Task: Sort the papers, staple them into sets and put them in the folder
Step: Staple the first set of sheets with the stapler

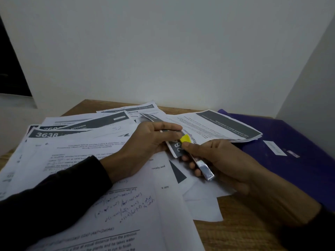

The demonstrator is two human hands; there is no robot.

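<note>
On desk (pixel 243 230), two hands meeting over one small set (pixel 174 147): left hand (pixel 145 142) pinching its edge, right hand (pixel 223 160) gripping one yellow-tipped stapler (pixel 199 163) at its corner. One purple folder (pixel 293 142) far right, partly under one sheaf (pixel 226 125). Loose papers (pixel 76 151) overlapping, uncountable

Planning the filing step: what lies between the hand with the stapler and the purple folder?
In the head view, a printed sheet overlaps the purple folder beyond the right hand holding the stapler; directly rightward, nothing.
</note>
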